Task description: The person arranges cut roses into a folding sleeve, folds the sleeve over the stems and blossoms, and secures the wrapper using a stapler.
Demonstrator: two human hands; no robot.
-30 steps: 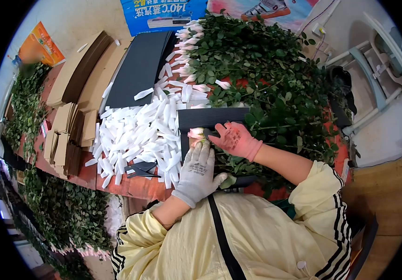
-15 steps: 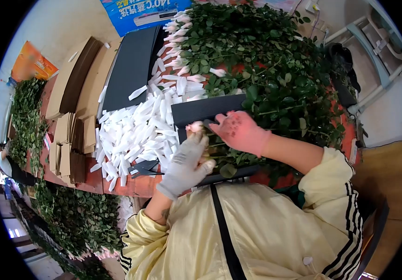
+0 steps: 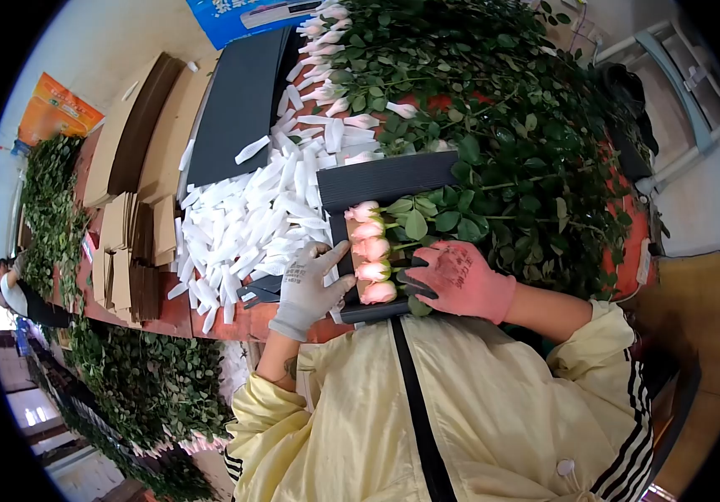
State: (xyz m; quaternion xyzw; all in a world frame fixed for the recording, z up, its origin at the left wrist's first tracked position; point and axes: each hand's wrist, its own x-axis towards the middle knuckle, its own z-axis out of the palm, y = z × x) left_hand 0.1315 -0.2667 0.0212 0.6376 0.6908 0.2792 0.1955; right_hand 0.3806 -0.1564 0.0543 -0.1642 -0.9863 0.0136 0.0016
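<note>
A short row of several pink roses lies side by side in a dark corrugated wrap, heads to the left and leafy stems to the right. My left hand, in a grey glove, is just left of the lower blooms with thumb and fingers apart. A pink glove covers my right hand, which rests over the stems beside the lower roses. Its dark fingertips reach toward the flower heads and are a little apart. The wrap's dark upper flap stands behind the row. Part of the stems is hidden under my right hand.
White foam sleeves lie heaped on the red table. Left of them stand cardboard stacks and dark sheets. Leafy rose stems cover the back and right. A person is at far left.
Both hands have moved apart from the single rose they were over. The row of pink blooms now shows between them. My right hand has come lower, and the view has shifted slightly.
</note>
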